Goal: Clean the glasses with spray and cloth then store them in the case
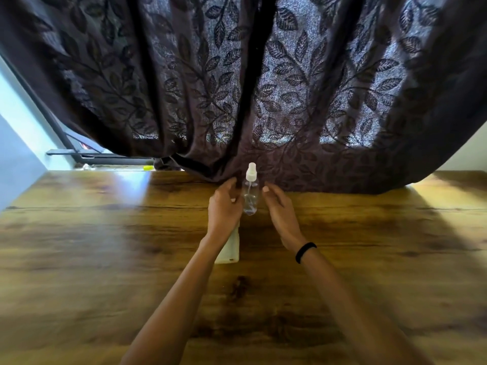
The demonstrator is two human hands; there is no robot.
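Spray bottle (250, 197) stands upright on the wooden table (105, 246), its long axis vertical, with the white pump head (251, 173) on top and a clear body below; how full it is I cannot tell. It stands between the two hands. The left hand (225, 208) is just beside the bottle on its left side, the fingers (228, 188) loosely curved toward the clear body and holding nothing; whether they touch the plastic, the picture does not show clearly. The right hand (280, 212) is on the bottle's right side, a little more apart from it, with fingers straight and relaxed, palm turned toward the bottle, also holding nothing. So the left hand is the nearer one. I judge that the coming move is a grasp around the bottle's middle, which needs only a short closing from the side; such a tall, narrow bottle can tip easily if it is pushed near the top.

Nearer to the person than the bottle, partly under the left wrist, lies a flat cream case (230, 250), its long axis pointing toward the bottle. Glasses and cloth I do not see anywhere; perhaps they are inside the case, but this is only a guess. A black band (305, 252) is on the right wrist.

Behind the bottle a dark curtain (290, 88) with leaf pattern hangs down to the table, with light coming through it. Far to the left of the bottle there is a pale wall and a dark metal frame (79, 157)
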